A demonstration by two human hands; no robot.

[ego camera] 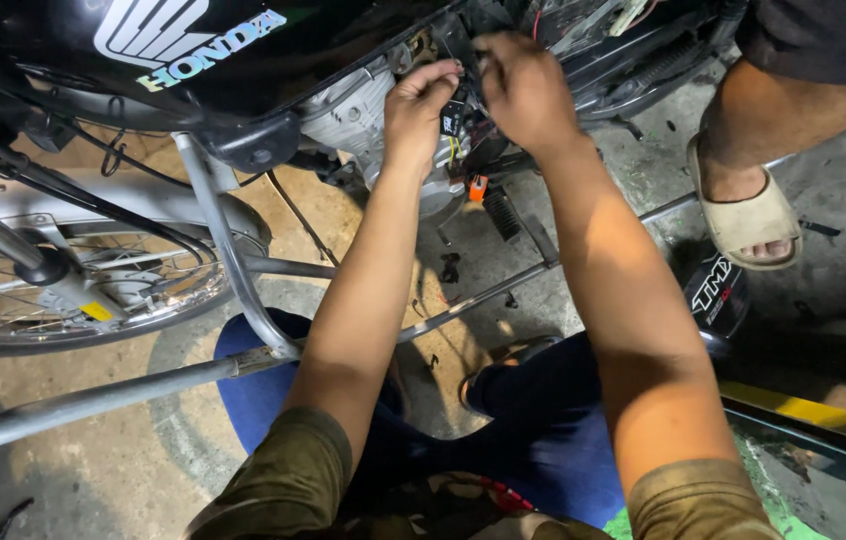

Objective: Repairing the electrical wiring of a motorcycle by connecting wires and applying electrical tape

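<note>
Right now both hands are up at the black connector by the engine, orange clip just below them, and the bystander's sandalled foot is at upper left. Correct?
Not quite. The sandalled foot is at upper right, not upper left, as the head view shows. The rest holds: left hand and right hand are at the black connector, orange clip just below.

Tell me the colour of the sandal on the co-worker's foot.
Beige, a pale tan slide sandal; the head view shows it at the upper right.

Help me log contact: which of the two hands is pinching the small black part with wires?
The left hand: its fingertips pinch the small black part. The right hand works higher, among the wiring.
</note>
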